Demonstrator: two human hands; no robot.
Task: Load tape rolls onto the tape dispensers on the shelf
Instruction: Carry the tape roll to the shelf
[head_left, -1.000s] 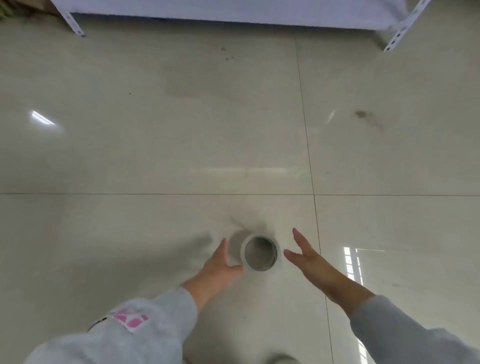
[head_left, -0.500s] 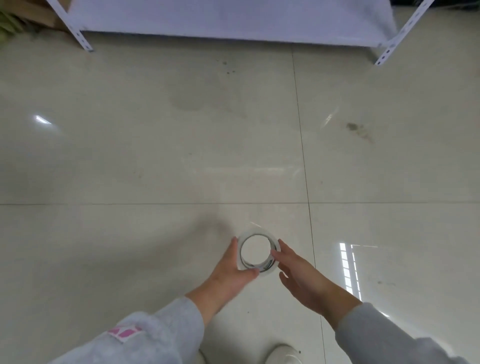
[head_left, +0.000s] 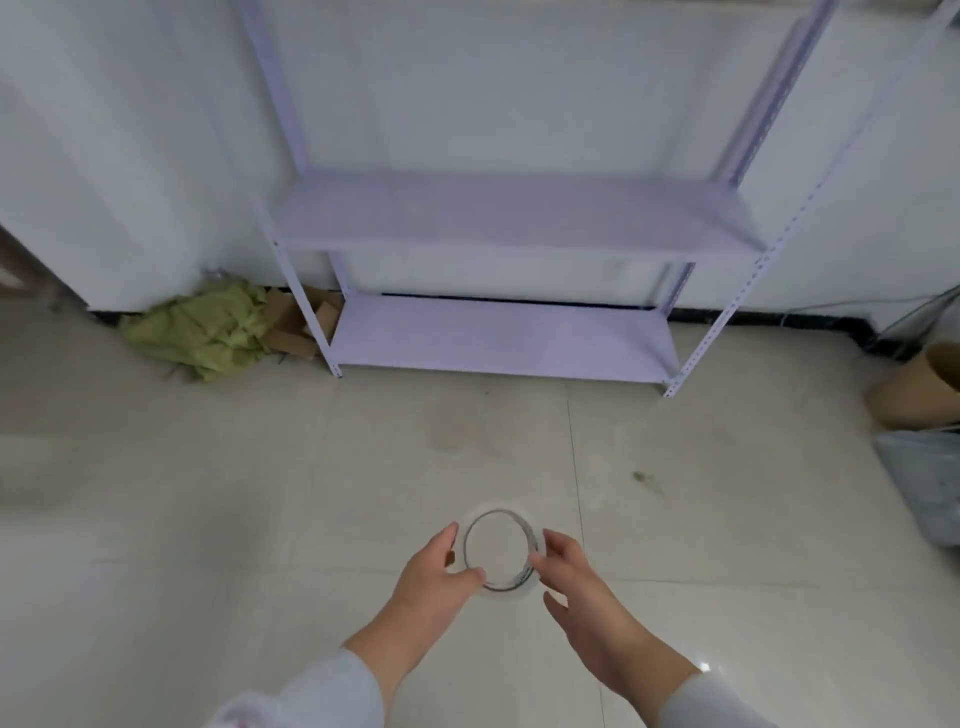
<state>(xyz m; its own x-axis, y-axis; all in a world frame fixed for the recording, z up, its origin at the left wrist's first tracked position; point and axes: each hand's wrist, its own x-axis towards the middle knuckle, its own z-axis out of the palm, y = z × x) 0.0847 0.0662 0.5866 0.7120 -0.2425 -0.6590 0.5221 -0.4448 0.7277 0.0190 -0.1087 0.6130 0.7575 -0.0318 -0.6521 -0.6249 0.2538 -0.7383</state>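
Observation:
A clear tape roll is held up in front of me, above the tiled floor, its hole facing the camera. My left hand grips its left rim, thumb under the lower edge and fingers curled behind. My right hand holds the right rim with its fingertips. Ahead stands a pale metal shelf with two bare boards in view; no tape dispenser shows on them.
A crumpled green cloth and cardboard scraps lie left of the shelf's foot. At the right edge are a brown cardboard tube and a grey bag. White wall stands behind the shelf.
The roll went from the floor into both hands and was lifted. My head tilted up, so the shelf and wall now fill the upper view.

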